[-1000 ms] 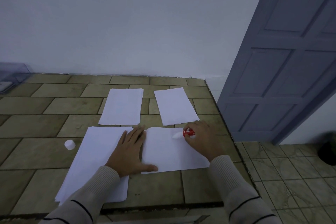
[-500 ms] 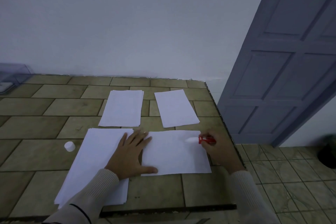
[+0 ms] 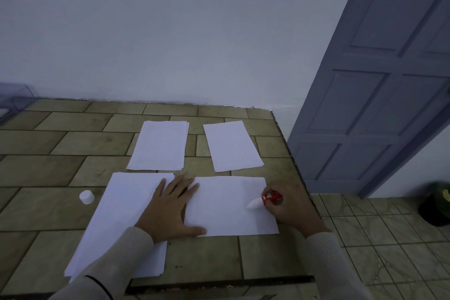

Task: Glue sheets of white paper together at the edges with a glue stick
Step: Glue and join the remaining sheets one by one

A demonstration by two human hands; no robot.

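A single white sheet (image 3: 226, 207) lies flat on the tiled table in front of me. My left hand (image 3: 170, 209) presses flat on its left edge, fingers spread, partly over a large stack of paper (image 3: 121, 221) to the left. My right hand (image 3: 289, 207) grips a red glue stick (image 3: 265, 200), its white tip touching the sheet near the right edge. The white cap (image 3: 87, 196) stands on the table left of the stack. Two smaller paper piles lie farther back: a left pile (image 3: 159, 146) and a right pile (image 3: 232, 146).
The tiled table (image 3: 60, 168) ends at a dark right edge just beyond my right hand, with a floor drop below. A blue-grey door (image 3: 377, 105) stands to the right. A clear plastic box (image 3: 14, 97) sits at the far left. A dark object (image 3: 435, 204) is on the floor.
My right hand has drawn the glue stick from the sheet's top edge to the right edge and down along it. My left hand has stayed pressed on the sheet.
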